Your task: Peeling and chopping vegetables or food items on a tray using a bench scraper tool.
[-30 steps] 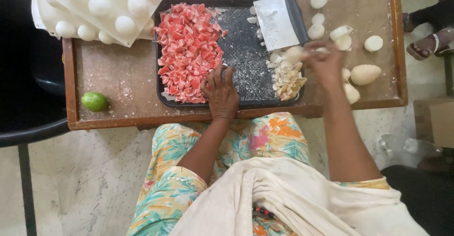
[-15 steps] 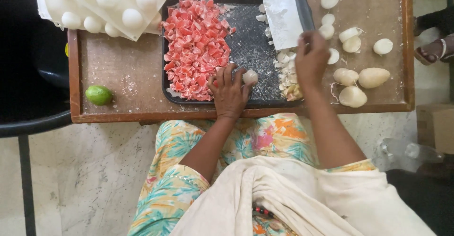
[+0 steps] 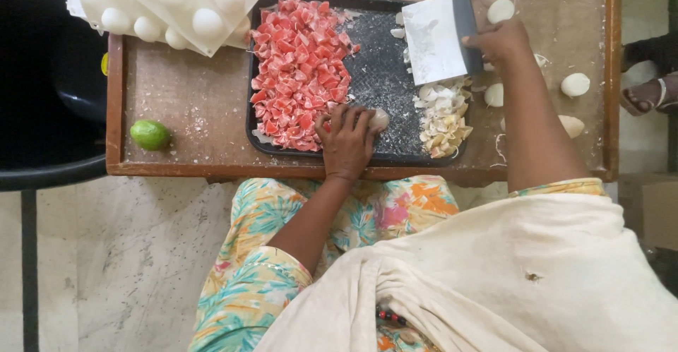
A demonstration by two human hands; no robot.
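Left hand rests palm down, right hand curled closed.
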